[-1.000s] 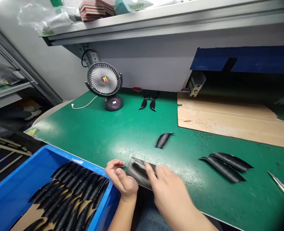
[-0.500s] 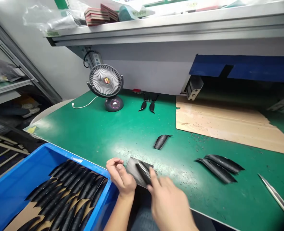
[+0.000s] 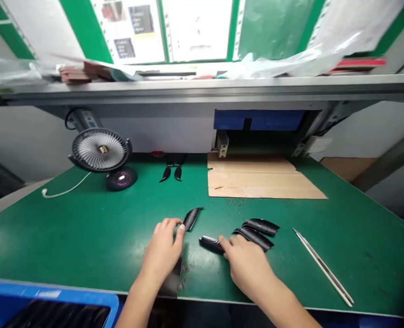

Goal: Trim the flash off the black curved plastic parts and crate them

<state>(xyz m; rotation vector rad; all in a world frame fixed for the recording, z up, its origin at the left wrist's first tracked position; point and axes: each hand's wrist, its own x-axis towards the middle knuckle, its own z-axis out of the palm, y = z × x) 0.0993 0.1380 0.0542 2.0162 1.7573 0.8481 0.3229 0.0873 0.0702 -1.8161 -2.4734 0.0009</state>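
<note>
My left hand reaches to a curved black shell-like piece, with thumb and index fingertips closed at its near end. Under my right hand, another curved black piece lies low over the table, gripped at its right part; the fingers hide that end. Just beyond the right hand, two similar curved pieces lie side by side. A dark flat plate sits at the table's front edge, partly covered by my left wrist.
A blue bin with black pieces stands at the lower left. Tweezers lie on the right. A fan, two small black leaf-shaped parts and a cardboard sheet are farther back. A shelf spans above.
The view has turned right and up. My right hand has carried its black piece from the plate to beside the two others. My left hand has moved from the plate to the single piece.
</note>
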